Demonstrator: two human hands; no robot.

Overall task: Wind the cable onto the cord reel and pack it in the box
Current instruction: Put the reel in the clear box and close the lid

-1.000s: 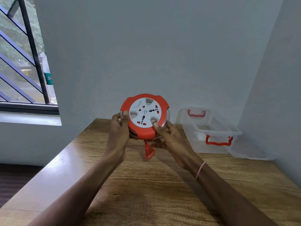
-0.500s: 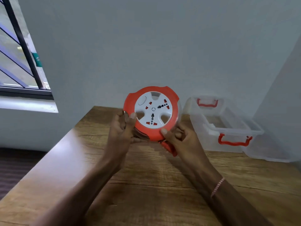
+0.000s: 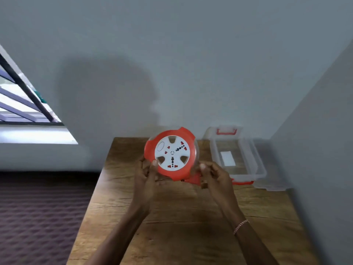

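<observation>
Left hand grips the cord reel, held above the table; right hand is curled on the red plug beneath it. Winding looks finished. Next: tuck the plug, then carry the reel right into the open clear box.

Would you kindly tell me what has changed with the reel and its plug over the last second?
The red plug, which dangled beneath the cord reel, is now drawn up to its lower right edge and held there by the right hand, whose thumb has left the white face. The left hand still grips the reel's left edge; the clear box stays open on the table.
</observation>
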